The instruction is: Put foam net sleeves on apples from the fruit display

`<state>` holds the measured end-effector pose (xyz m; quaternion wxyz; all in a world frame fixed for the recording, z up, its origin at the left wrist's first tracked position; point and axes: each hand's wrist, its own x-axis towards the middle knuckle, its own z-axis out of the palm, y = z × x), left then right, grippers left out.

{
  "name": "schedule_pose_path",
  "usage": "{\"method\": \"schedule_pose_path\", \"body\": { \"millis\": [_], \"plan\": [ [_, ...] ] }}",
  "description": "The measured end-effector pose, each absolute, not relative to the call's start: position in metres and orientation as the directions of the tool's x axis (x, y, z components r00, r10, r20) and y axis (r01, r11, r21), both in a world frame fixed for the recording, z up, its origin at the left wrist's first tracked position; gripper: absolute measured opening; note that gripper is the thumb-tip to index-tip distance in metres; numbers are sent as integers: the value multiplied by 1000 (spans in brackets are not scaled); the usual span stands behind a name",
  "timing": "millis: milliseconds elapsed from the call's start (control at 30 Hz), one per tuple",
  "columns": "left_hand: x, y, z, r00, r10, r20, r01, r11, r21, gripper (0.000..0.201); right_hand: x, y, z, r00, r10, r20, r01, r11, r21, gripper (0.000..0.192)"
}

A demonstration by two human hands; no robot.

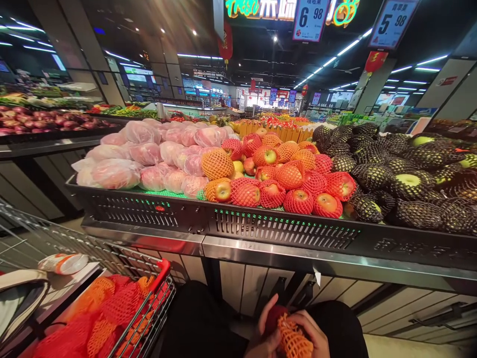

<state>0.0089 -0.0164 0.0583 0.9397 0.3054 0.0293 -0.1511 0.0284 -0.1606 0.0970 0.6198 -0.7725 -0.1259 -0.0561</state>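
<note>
Both hands sit half cut off at the bottom edge: left hand [266, 330] and right hand [311, 333] fingers curl around a dark red apple [274, 315], gripping its orange foam net sleeve [294, 340].

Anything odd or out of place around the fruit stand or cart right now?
Only one thing: loose orange and red foam nets heaped in the wire shopping cart without fruit. Both hands, left and right, hold a half-sleeved red apple.
</note>
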Motion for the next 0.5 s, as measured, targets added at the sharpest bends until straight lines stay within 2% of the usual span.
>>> {"method": "schedule_pose_path", "body": {
  "millis": [100,200,367,500],
  "plan": [
    [9,-15,52,971,-237,-39,200,708,677,88,28,-163,98,976,162,144,174,-192,-966,18],
    [8,-16,47,958,-287,2,207,695,689,85,27,-166,101,984,178,11,36,-142,-989,16],
    [2,-15,45,941,-339,-16,235,618,750,81,26,-173,117,964,208,-166,-190,102,-976,21],
    [-1,-15,50,940,-336,-55,249,565,787,78,29,-182,123,913,274,-304,-384,322,-865,29]
  ]
}}
